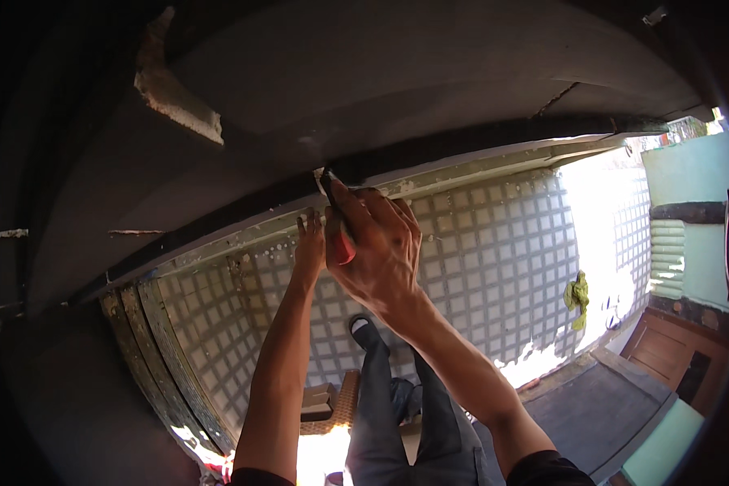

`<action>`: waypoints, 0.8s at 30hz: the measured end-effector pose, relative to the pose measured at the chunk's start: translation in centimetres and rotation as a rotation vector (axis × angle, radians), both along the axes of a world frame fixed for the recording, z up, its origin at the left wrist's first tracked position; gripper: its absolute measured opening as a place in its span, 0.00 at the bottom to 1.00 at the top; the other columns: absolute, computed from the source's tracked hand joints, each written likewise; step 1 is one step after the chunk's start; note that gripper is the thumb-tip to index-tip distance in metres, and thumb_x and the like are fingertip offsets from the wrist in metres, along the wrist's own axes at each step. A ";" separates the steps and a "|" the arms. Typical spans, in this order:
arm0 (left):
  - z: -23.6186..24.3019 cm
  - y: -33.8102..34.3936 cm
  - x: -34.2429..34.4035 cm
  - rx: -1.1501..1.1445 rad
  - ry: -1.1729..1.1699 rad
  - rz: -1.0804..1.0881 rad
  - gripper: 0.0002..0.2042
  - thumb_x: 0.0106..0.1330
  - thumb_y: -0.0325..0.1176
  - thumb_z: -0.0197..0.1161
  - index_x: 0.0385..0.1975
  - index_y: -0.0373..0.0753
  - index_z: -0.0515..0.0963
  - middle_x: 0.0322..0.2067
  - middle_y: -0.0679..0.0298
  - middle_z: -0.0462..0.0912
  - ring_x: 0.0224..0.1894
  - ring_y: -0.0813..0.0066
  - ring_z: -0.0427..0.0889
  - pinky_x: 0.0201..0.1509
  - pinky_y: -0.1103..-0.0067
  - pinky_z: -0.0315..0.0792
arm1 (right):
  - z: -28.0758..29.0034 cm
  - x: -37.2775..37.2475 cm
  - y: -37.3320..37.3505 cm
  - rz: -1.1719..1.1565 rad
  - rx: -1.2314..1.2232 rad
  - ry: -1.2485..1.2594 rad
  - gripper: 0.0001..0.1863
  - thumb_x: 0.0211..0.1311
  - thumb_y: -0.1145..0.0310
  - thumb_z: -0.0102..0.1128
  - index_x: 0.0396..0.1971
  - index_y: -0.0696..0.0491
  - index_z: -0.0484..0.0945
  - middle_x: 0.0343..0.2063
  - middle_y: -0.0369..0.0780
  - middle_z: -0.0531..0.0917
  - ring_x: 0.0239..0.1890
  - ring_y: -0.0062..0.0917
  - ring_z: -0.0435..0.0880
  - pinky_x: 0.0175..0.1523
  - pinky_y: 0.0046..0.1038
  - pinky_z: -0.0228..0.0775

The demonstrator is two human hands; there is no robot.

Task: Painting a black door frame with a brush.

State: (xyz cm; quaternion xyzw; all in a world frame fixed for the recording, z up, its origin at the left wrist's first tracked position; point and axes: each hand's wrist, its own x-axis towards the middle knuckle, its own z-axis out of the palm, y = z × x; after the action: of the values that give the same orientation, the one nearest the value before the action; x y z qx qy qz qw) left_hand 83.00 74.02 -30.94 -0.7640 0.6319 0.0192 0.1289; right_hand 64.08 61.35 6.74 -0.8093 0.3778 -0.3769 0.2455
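My right hand (385, 243) grips a red-and-black handled tool (343, 247), its tip at a small pale patch (318, 176) on the dark beam (462, 142) along the lower edge of a dark, slightly worn panel (316, 81). Just left of it, my left hand (309, 243) rests its fingertips on the pale, chipped ledge (275, 227) under that beam, with nothing visible in it. The tool's working end is partly covered by my fingers, so its exact kind is unclear.
Below are a gridded tiled floor (478, 259), a yellow-green cloth (576, 300), a woven seat (340, 393) with a box (318, 401), and my legs. Weathered planks (158, 348) are at left; a dark slab (575, 413), mint wall (688, 170) and wooden door (656, 348) at right.
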 end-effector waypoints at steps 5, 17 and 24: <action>6.0 -4.2 -3.7 -0.004 0.810 0.288 0.51 0.53 0.50 0.64 0.72 0.23 0.50 0.74 0.44 0.51 0.78 0.52 0.45 0.81 0.54 0.36 | 0.0 -4.7 -3.2 0.020 0.127 -0.139 0.18 0.55 0.73 0.64 0.48 0.56 0.83 0.31 0.42 0.86 0.29 0.32 0.85 0.44 0.35 0.74; 3.4 -2.8 -2.2 0.096 0.420 0.099 0.49 0.52 0.41 0.66 0.74 0.30 0.49 0.76 0.48 0.46 0.76 0.40 0.48 0.79 0.61 0.53 | -0.3 1.4 -0.7 0.132 0.069 -0.040 0.14 0.54 0.71 0.65 0.41 0.57 0.86 0.33 0.47 0.87 0.33 0.38 0.87 0.44 0.34 0.79; 7.6 -2.8 -2.6 0.149 0.413 0.344 0.52 0.52 0.46 0.64 0.72 0.22 0.47 0.74 0.41 0.49 0.78 0.49 0.45 0.81 0.56 0.38 | 1.5 -4.8 -7.2 -0.137 0.285 -0.013 0.12 0.56 0.71 0.71 0.40 0.59 0.86 0.27 0.42 0.88 0.28 0.22 0.85 0.39 0.24 0.76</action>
State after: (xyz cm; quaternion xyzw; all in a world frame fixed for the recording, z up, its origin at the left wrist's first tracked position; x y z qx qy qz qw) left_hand 80.43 71.20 -23.34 -0.8284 0.5027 0.2425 0.0477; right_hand 59.29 54.14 8.28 -0.7360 0.4802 -0.3406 0.3342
